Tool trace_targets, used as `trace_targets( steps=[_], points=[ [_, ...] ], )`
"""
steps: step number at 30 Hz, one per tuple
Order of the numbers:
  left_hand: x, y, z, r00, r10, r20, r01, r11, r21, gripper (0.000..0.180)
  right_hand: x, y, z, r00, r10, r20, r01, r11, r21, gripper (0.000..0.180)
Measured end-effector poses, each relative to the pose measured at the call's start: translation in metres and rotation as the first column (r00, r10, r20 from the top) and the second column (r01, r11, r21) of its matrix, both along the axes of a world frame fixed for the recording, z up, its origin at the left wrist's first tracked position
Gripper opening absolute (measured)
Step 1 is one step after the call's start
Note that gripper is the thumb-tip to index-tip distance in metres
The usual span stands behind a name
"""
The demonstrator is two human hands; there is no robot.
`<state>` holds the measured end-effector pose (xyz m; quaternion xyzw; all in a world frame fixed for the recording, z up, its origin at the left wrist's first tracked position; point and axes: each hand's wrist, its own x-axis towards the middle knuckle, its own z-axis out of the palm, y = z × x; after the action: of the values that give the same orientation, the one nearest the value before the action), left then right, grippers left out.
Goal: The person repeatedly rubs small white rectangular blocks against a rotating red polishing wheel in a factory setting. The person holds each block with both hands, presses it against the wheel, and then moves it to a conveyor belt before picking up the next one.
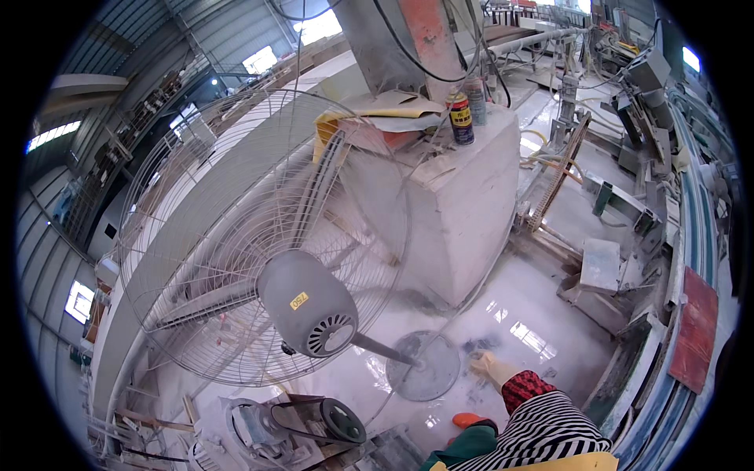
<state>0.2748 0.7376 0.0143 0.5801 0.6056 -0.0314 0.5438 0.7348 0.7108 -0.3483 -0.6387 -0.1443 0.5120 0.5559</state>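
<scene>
My right hand (492,368), in a pale yellowish glove, reaches down to the wet, glossy floor (542,314). Its fingers look bent and close together beside a dark smudge; whatever they may hold is too small to make out. A red patterned cuff (525,389) and a black-and-white striped sleeve (554,428) cover that arm. My left hand cannot be made out. Below the right hand lies an orange rounded tip (468,420) next to dark green cloth (469,447); whether it is a shoe or a glove I cannot tell. The round fan base (424,366) stands just left of my right hand.
A large caged fan (306,302) fills the left. Behind it stands a pale angular block (448,204) carrying a spray can (461,122). A belt-driven motor unit (267,432) sits at the lower left. Machine rails (695,212) and a red panel (694,330) line the right.
</scene>
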Motion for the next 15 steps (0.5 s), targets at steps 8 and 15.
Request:
trace_targets(
  steps=[8, 15],
  points=[
    [0.016, 0.018, -0.009, 0.994, -0.080, 0.071, 0.069, 0.987, 0.146, 0.037, 0.034, 0.039, 0.093, 0.937, -0.335, 0.101, 0.344, 0.936, -0.079, 0.049],
    [0.053, 0.034, 0.008, 0.980, -0.153, 0.126, 0.117, 0.959, 0.258, 0.037, 0.154, 0.165, 0.300, 0.465, -0.862, 0.202, 0.526, 0.452, 0.720, 0.043]
  ],
)
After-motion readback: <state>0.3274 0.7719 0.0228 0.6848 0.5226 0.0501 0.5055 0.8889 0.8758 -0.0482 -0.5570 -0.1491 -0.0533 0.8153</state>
